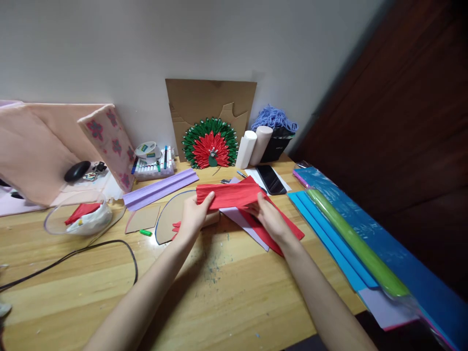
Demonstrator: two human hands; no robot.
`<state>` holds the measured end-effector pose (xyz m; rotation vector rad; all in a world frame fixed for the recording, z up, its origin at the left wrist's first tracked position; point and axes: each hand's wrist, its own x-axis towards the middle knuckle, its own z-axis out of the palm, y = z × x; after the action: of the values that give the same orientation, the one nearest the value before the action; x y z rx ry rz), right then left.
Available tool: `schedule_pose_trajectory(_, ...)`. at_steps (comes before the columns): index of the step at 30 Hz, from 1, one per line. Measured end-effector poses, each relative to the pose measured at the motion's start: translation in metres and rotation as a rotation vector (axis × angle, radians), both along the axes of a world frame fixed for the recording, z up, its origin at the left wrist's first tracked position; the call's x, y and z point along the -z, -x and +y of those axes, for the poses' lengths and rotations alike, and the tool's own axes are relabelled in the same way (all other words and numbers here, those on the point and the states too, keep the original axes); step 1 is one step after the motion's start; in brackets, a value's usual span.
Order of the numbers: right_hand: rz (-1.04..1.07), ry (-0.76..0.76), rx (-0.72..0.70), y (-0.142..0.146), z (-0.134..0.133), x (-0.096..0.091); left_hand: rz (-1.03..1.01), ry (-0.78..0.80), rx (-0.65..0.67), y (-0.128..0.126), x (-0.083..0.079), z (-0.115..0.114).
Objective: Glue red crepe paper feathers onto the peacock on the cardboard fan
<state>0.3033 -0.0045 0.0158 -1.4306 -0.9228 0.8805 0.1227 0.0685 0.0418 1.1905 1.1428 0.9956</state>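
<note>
As the head camera is looking down, the left hand (193, 217) and right hand (268, 217) are each pinching an end of the folded red crepe paper (228, 195), just in front of the paper peacock (211, 145); tugging the ends apart might tear it.

Head-worn view, forward and down, close over desk (226, 302).

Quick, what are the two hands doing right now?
Left hand: closed on the red paper.
Right hand: closed on the same red paper.
</note>
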Motion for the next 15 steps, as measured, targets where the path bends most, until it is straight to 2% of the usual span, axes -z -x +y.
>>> schedule_pose_trajectory(2,-0.307,0.078,0.051,-0.022,-0.002,0.004,0.041,-0.104,-0.049,0.002,-0.001,0.003)
schedule_pose_trajectory(3,-0.512,0.158,0.1,-0.03,-0.004,0.007,0.046,-0.139,-0.063,0.003,-0.001,0.004)
schedule_pose_trajectory(4,-0.681,0.252,0.089,-0.037,-0.005,0.011,0.045,-0.171,-0.075,0.003,-0.002,0.005)
schedule_pose_trajectory(5,-0.804,0.334,0.045,-0.041,-0.005,0.014,0.043,-0.203,-0.084,0.003,-0.002,0.005)
schedule_pose_trajectory(8,-1.01,0.401,-0.017,-0.04,-0.002,0.022,0.033,-0.306,-0.119,0.003,-0.005,0.003)
schedule_pose_trajectory(10,-1.011,0.399,-0.033,-0.035,0.002,0.023,0.03,-0.362,-0.127,0.002,-0.009,0.002)
schedule_pose_trajectory(12,-0.902,0.367,-0.014,-0.031,0.005,0.019,0.045,-0.398,-0.139,0.003,-0.014,0.004)
schedule_pose_trajectory(15,-0.473,0.245,-0.048,-0.027,0.004,0.006,0.087,-0.442,-0.207,0.003,-0.022,0.013)
